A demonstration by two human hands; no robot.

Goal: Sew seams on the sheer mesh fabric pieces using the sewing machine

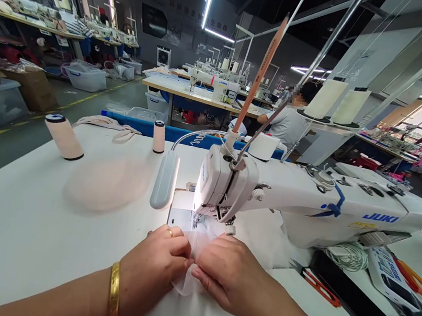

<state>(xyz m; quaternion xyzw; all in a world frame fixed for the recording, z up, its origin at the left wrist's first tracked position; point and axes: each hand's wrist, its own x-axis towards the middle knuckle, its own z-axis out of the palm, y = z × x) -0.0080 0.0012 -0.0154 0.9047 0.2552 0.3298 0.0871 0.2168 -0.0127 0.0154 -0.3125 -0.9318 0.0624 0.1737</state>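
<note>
A piece of sheer white fabric (189, 282) is bunched between my two hands, just in front of the sewing machine (271, 180). My left hand (156, 260), with a ring and a gold bangle on that arm, pinches the fabric from the left. From the right, my right hand (226, 271) grips it with thumb and fingers close together. Part of the fabric runs back under the needle area (197, 219), where the lamp lights it; the fingers hide some of it. More white fabric (263, 234) lies to the right, beneath the machine's arm.
Peach thread cones (65, 139) and a sheer peach fabric piece (108, 182) lie at the left. A lamp (165, 180) stands beside the needle. At right are a black phone-like slab (356, 301), orange-handled snips (322, 288) and coiled cord (349, 256). A person (296, 120) sits beyond.
</note>
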